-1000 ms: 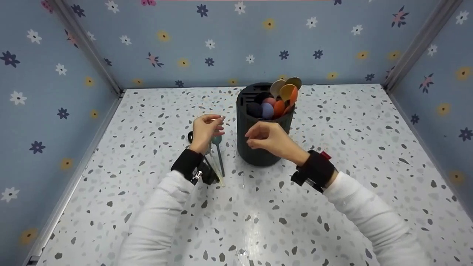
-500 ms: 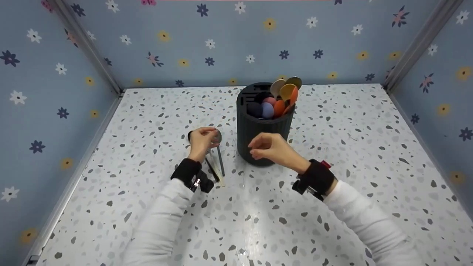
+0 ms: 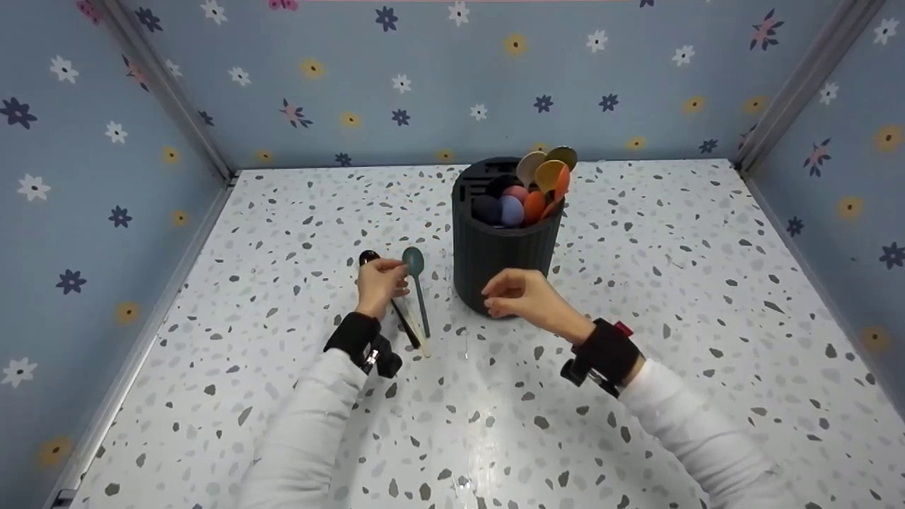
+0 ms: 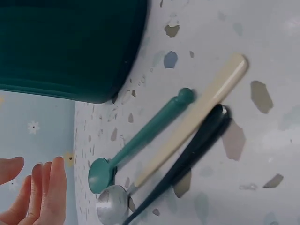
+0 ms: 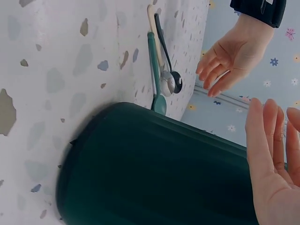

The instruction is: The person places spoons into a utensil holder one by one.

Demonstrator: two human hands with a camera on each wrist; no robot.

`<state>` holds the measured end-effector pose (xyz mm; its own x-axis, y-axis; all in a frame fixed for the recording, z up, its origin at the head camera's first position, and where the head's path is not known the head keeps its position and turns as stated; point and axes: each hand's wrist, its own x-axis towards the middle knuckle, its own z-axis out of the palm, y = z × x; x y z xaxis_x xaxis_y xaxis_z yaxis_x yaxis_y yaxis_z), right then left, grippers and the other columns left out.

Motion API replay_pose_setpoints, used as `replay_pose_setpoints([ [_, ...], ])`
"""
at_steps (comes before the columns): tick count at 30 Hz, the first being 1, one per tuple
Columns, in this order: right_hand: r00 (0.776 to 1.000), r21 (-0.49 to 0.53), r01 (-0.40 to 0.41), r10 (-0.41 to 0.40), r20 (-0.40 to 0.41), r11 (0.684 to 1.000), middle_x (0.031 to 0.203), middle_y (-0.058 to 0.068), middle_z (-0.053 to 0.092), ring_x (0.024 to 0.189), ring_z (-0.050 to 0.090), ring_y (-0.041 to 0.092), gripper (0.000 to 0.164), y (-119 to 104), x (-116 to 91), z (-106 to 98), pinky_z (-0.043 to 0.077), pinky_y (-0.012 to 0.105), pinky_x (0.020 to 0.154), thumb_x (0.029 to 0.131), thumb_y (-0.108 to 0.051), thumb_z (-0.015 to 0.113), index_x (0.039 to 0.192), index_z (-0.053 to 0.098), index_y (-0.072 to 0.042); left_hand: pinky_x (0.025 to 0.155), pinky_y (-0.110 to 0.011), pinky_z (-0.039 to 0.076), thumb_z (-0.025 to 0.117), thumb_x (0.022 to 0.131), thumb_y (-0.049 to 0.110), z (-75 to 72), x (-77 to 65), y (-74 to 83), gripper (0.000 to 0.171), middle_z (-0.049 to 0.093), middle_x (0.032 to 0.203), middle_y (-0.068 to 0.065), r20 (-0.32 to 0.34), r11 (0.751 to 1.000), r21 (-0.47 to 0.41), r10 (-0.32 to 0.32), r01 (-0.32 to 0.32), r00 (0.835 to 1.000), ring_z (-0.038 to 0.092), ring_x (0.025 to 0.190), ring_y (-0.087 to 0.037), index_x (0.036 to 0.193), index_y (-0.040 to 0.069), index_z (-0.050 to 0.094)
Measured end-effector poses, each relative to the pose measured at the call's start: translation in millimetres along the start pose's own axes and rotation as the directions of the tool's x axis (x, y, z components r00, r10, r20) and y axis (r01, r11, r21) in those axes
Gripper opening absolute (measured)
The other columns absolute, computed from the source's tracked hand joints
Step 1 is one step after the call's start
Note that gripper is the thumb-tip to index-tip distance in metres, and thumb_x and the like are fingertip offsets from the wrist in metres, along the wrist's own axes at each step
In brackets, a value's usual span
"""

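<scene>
Three spoons lie side by side on the table, left of a dark ribbed utensil holder [image 3: 498,258]: a green spoon [image 3: 413,261], a cream-handled spoon [image 4: 199,115] with a metal bowl, and a black spoon [image 4: 187,157]. My left hand [image 3: 380,286] hovers over them, hiding part of their bowls in the head view. In the left wrist view its fingers [image 4: 55,192] look fairly straight, apart from the spoons and holding nothing. My right hand [image 3: 527,297] hangs before the holder with loosely bent fingers and nothing in them. The right wrist view shows it beside the holder's wall.
Several spoons stand in the holder, bowls up, among them a blue spoon [image 3: 512,211], an orange spoon [image 3: 534,206] and a yellow spoon [image 3: 551,175]. Slots open in its top at the left. Flowered walls [image 3: 452,85] enclose the speckled table [image 3: 672,283] at back and sides.
My left hand has come down and slightly left, uncovering the green spoon's bowl in the head view. The right hand has sunk lower in front of the holder. The spoons have not moved.
</scene>
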<state>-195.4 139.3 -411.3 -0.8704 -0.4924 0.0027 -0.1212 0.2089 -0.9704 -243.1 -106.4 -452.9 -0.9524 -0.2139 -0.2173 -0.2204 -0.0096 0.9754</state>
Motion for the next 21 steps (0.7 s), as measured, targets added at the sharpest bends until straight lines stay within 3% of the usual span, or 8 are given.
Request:
replay_pose_setpoints([
  [7, 1.0, 0.003, -0.03, 0.03, 0.004, 1.0, 0.09, 0.021, 0.063, 0.075, 0.064, 0.014, 0.024, 10, -3, -1, 0.057, 0.034, 0.074, 0.083, 0.001, 0.062, 0.103, 0.057, 0.013, 0.043, -0.014, 0.05, 0.056, 0.084, -0.004, -3.5, 5.7, -10.5, 0.027, 0.055, 0.062, 0.001, -0.018, 0.999, -0.007, -0.041, 0.041, 0.999, 0.053, 0.042, -0.003, 0.107, -0.017, 0.053],
  [12, 0.999, 0.017, -0.049, 0.049, 0.007, 0.999, 0.09, 0.019, 0.063, 0.075, 0.064, 0.016, 0.025, 18, -5, -2, 0.057, 0.032, 0.073, 0.083, 0.001, 0.06, 0.104, 0.055, 0.014, 0.049, -0.023, 0.055, 0.058, 0.083, -0.002, -6.0, 18.6, -24.7, 0.026, 0.06, 0.071, -0.008, -0.058, 0.992, 0.089, -0.086, 0.091, 0.995, 0.056, 0.049, -0.008, 0.106, -0.013, 0.056],
  [13, 0.999, 0.02, -0.053, 0.053, 0.006, 0.998, 0.09, 0.019, 0.063, 0.074, 0.064, 0.016, 0.025, 20, -5, -2, 0.057, 0.032, 0.074, 0.083, 0.001, 0.06, 0.104, 0.055, 0.014, 0.049, -0.024, 0.055, 0.059, 0.083, -0.001, -7.1, 20.1, -27.4, 0.024, 0.061, 0.073, -0.009, -0.051, 0.992, 0.095, -0.077, 0.082, 0.996, 0.057, 0.05, -0.01, 0.104, -0.012, 0.058],
  [15, 0.998, 0.025, -0.059, 0.059, 0.006, 0.998, 0.09, 0.019, 0.063, 0.074, 0.063, 0.014, 0.025, 23, -6, -1, 0.057, 0.032, 0.074, 0.083, 0.001, 0.06, 0.104, 0.055, 0.014, 0.049, -0.026, 0.055, 0.063, 0.08, 0.002, -12.0, 42.9, -54.0, 0.02, 0.062, 0.075, -0.011, -0.06, 0.993, 0.108, -0.043, 0.049, 0.997, 0.059, 0.05, -0.012, 0.098, -0.006, 0.063],
  [17, 0.998, 0.034, -0.065, 0.064, 0.002, 0.997, 0.089, 0.018, 0.063, 0.074, 0.063, 0.013, 0.026, 26, -7, -1, 0.057, 0.031, 0.074, 0.083, 0.001, 0.06, 0.104, 0.055, 0.014, 0.043, -0.024, 0.053, 0.066, 0.076, 0.005, -18.0, 69.3, -87.0, 0.013, 0.062, 0.07, -0.009, -0.048, 0.995, 0.096, 0.032, -0.028, 0.998, 0.059, 0.047, -0.014, 0.088, -0.002, 0.066],
  [20, 0.997, 0.046, -0.077, 0.077, -0.001, 0.996, 0.089, 0.018, 0.063, 0.073, 0.063, 0.012, 0.026, 29, -8, 0, 0.057, 0.031, 0.073, 0.083, 0.0, 0.06, 0.104, 0.055, 0.014, 0.039, -0.023, 0.051, 0.068, 0.074, 0.004, -21.9, 75.2, -95.6, 0.012, 0.059, 0.067, -0.008, -0.057, 0.99, 0.127, 0.063, -0.055, 0.996, 0.059, 0.044, -0.014, 0.084, -0.002, 0.067],
  [21, 0.997, 0.052, -0.08, 0.081, -0.002, 0.995, 0.088, 0.018, 0.063, 0.073, 0.064, 0.012, 0.026, 30, -9, 0, 0.057, 0.031, 0.073, 0.083, 0.001, 0.06, 0.104, 0.055, 0.014, 0.039, -0.023, 0.051, 0.067, 0.075, 0.004, -20.7, 64.5, -84.1, 0.015, 0.059, 0.068, -0.009, -0.066, 0.987, 0.16, 0.04, -0.029, 0.997, 0.058, 0.043, -0.013, 0.088, -0.005, 0.066],
])
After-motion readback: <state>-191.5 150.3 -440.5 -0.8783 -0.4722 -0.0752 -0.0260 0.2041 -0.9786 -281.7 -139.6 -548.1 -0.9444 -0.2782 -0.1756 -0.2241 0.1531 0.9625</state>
